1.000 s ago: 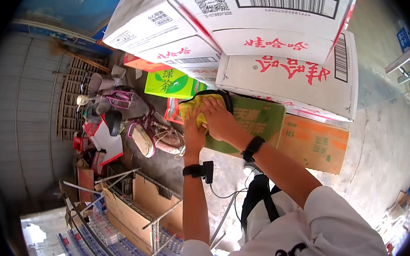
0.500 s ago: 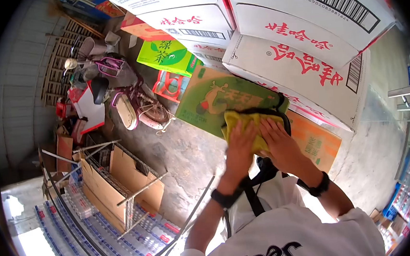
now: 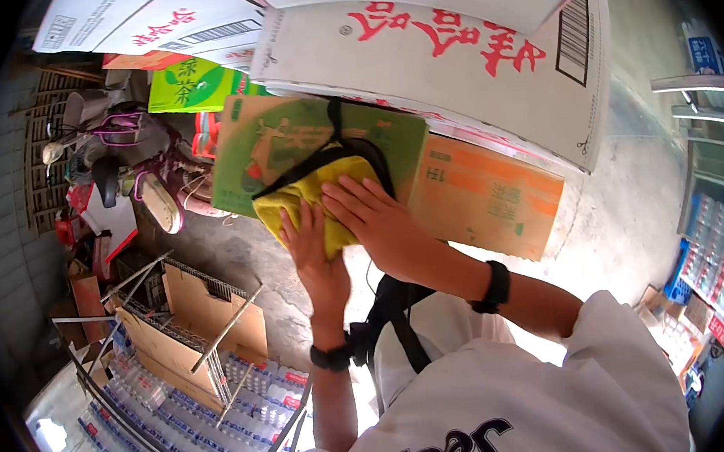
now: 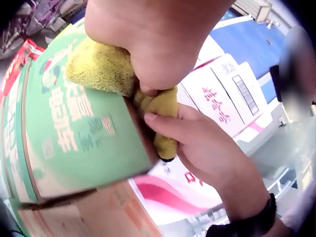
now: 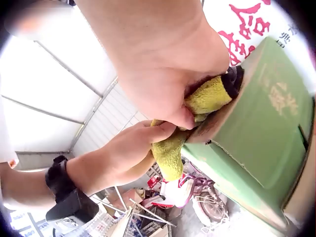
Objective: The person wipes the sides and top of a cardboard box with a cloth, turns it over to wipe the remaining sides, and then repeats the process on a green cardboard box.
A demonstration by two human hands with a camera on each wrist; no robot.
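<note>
A yellow fuzzy cloth (image 3: 292, 197) with black edging lies over the near top edge of a green cardboard box (image 3: 402, 142). My left hand (image 3: 317, 255) grips its near part, fingers spread over the top. Beside it my right hand (image 3: 379, 229) holds the cloth, fingers laid across the yellow side. In the left wrist view the right thumb (image 4: 160, 122) presses on the bunched cloth (image 4: 101, 66). The right wrist view shows the left hand (image 5: 118, 153) pinching a hanging fold of cloth (image 5: 170, 155). A black strip runs from the cloth toward the white cartons.
White cartons with red lettering (image 3: 450, 45) are stacked behind the green box. An orange-brown carton (image 3: 487, 195) adjoins it on the right. A bright green carton (image 3: 189, 86) and a bicycle (image 3: 153, 170) stand left. Metal racking (image 3: 218, 339) and bottle packs (image 3: 182, 419) are at lower left.
Both hands and the cloth moved from the box's left end to its right end, then back left toward its middle. The head view has shifted too.
</note>
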